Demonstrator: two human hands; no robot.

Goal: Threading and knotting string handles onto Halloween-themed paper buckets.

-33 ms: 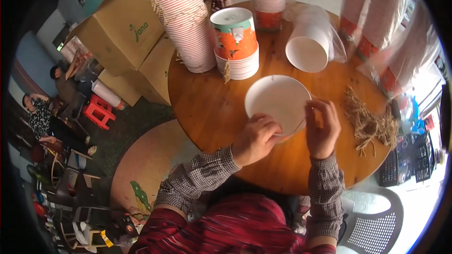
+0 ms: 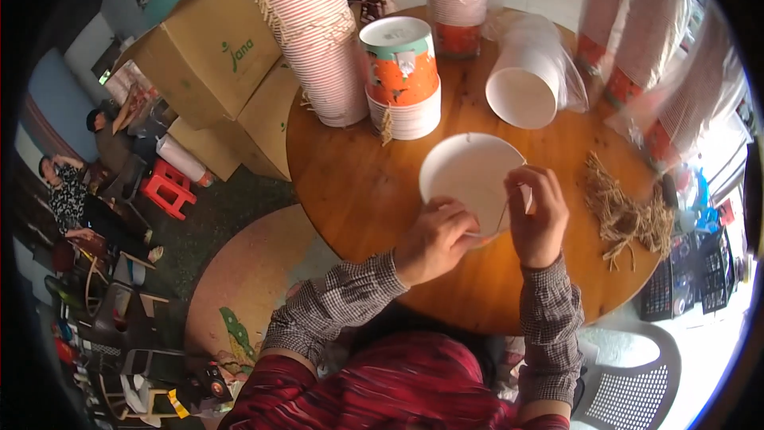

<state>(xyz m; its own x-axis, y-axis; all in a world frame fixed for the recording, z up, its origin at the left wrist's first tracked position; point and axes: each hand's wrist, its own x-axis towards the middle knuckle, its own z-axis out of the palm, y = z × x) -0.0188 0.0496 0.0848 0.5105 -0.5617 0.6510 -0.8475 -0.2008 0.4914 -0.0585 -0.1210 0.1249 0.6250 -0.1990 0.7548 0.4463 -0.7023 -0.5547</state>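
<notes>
A white paper tub (image 2: 471,171) is tilted over the near part of the round wooden table, its open mouth turned up toward me. My left hand (image 2: 438,240) is closed on the tub's near rim, thumb and fingers pressed together. At the right rim, my right hand (image 2: 538,216) has its fingers curled in a pinch; a thin strand seems to run by the fingertips, but what they hold is too small to make out. A loose bundle of brown twine cords (image 2: 625,211) lies on the table to the right of that hand.
Beyond the tub stand a tall leaning stack of paper tubs (image 2: 318,48), a shorter orange-and-white stack (image 2: 404,80) and a plastic-wrapped stack lying sideways (image 2: 521,95). More wrapped stacks (image 2: 645,40) line the far right. Cardboard boxes (image 2: 215,48), a red stool (image 2: 169,189) and two people are left.
The tub and both hands sit slightly lower and further right in the picture. My right hand's fingers have curled in more tightly at the rim.
</notes>
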